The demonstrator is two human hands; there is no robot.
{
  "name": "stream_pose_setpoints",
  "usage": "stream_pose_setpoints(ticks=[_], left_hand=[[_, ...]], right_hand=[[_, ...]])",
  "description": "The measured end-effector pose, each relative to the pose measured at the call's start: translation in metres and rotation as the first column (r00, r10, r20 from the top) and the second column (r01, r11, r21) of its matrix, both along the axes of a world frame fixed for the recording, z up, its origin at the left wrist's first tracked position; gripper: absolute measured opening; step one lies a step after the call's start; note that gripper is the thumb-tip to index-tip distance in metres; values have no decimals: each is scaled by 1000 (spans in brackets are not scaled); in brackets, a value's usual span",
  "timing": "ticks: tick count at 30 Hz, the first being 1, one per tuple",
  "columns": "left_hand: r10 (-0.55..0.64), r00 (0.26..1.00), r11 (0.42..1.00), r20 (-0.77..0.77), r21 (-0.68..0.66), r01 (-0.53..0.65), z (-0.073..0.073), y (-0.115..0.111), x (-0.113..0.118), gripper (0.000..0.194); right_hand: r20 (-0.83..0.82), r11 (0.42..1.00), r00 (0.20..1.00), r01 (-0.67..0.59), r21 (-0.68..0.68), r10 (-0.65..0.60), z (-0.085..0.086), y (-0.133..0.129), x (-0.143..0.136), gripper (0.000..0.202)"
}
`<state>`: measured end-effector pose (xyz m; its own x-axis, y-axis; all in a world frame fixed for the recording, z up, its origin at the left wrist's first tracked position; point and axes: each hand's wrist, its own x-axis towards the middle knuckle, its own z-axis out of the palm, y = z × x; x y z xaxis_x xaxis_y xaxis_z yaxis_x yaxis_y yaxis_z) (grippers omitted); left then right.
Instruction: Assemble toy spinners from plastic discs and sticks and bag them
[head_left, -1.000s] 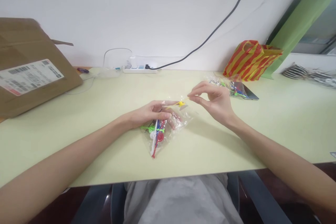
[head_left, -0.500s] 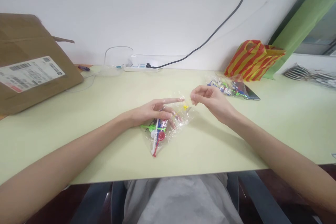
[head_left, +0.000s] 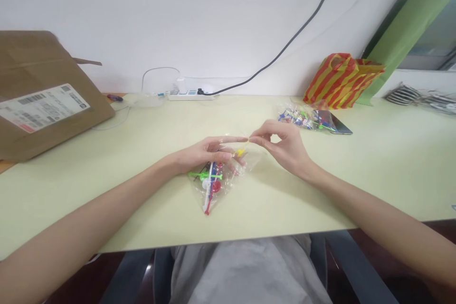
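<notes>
My left hand [head_left: 210, 150] holds a clear plastic bag [head_left: 228, 185] by its upper part, thumb in front and fingers behind or inside; which of the two I cannot tell. Small plastic parts lie in the bag: a green piece [head_left: 204, 176], a red piece [head_left: 215, 187] and a white piece [head_left: 207, 197], with blue behind them. A yellow plastic piece [head_left: 241, 152] with a thin stem is at the bag's mouth, beside my left fingers. My right hand [head_left: 283, 147] pinches thumb and forefinger together at the stem's upper end, touching my left forefinger's tip.
A second clear bag of coloured parts [head_left: 302, 118] rests on a dark tablet [head_left: 342, 124] at the back right, before a striped red-and-yellow bag [head_left: 342, 80]. On the left stands a cardboard box [head_left: 42, 71]. A power strip [head_left: 190, 97] with a black cable [head_left: 285, 52] lies along the wall.
My right hand has moved left to my left fingertips and closed into a pinch. The yellow piece has shifted left and turned, its stem now pointing up to the right.
</notes>
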<state>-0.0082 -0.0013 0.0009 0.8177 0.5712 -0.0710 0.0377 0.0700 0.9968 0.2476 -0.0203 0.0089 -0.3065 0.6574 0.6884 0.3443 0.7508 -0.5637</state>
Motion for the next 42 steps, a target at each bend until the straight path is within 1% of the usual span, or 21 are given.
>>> stream_pose_setpoints(ticks=[4, 7, 11, 15, 17, 19, 21, 22, 25, 26, 27, 29, 30, 31, 32, 33, 35, 37, 40, 41, 42], left_hand=[[81, 997, 996, -9, 38, -81, -5, 2, 0, 65], [113, 994, 992, -7, 57, -112, -6, 3, -1, 59], [109, 994, 994, -15, 25, -109, -5, 2, 1, 50], [179, 983, 982, -30, 68, -177, -6, 1, 5, 35], [231, 973, 970, -9, 81, -229, -7, 1, 7, 31], [277, 961, 959, 22, 59, -278, -8, 1, 10, 31], [347, 935, 936, 66, 41, -350, -8, 1, 12, 31], [390, 916, 918, 93, 41, -395, -7, 0, 13, 31], [514, 839, 843, 176, 76, -533, -5, -2, 17, 32], [547, 814, 815, 193, 100, -571, -4, -3, 17, 32], [574, 794, 787, 198, 135, -603, -3, -4, 18, 32], [616, 764, 731, 195, 222, -646, -2, -6, 19, 34], [619, 761, 718, 193, 255, -648, -1, -7, 19, 35], [601, 775, 726, 195, 274, -631, 0, -8, 19, 38], [559, 805, 756, 200, 276, -594, 0, -9, 19, 42], [494, 846, 804, 202, 264, -533, 0, -9, 19, 48], [328, 926, 903, 187, 225, -365, -2, -10, 20, 68], [199, 971, 953, 133, 205, -224, -5, -11, 21, 86], [143, 989, 958, 44, 246, -150, -9, -15, 25, 92], [139, 990, 953, 24, 267, -140, -9, -17, 26, 93], [141, 990, 946, 10, 294, -138, -9, -18, 27, 92]], right_hand=[[63, 997, 996, -73, 32, 71, -1, 0, -2, 16], [54, 988, 987, -146, -53, 149, -3, 4, -1, 19], [21, 956, 970, -237, -171, 244, -6, 11, 2, 18], [98, 943, 949, -281, -179, 301, -7, 10, 1, 7], [148, 938, 933, -301, -173, 327, -6, 7, 0, 4], [154, 931, 927, -311, -192, 342, -5, 5, -2, 5], [103, 911, 926, -331, -245, 364, -3, 4, -2, 14], [62, 892, 921, -352, -283, 384, -2, 3, -2, 22], [-44, 818, 896, -424, -388, 443, 0, 3, -1, 52], [-45, 812, 894, -425, -401, 446, 0, 3, -1, 54], [-27, 823, 902, -406, -397, 431, 0, 3, -1, 51], [16, 879, 934, -330, -343, 357, -2, 5, 0, 39], [16, 909, 952, -286, -304, 305, -2, 6, 0, 33], [-8, 933, 968, -243, -267, 250, -3, 7, 0, 29], [-52, 950, 978, -208, -232, 201, -3, 8, 1, 26], [-103, 964, 982, -176, -199, 158, -3, 9, 2, 23], [-187, 987, 979, -101, -124, 76, 0, 9, 4, 20], [-202, 997, 978, -57, -53, 45, 6, 6, 7, 18], [-100, 991, 986, -135, 14, 136, 18, -4, 7, 19], [-80, 989, 986, -144, 38, 147, 22, -7, 7, 20], [-83, 990, 989, -118, 74, 124, 24, -9, 7, 20]])
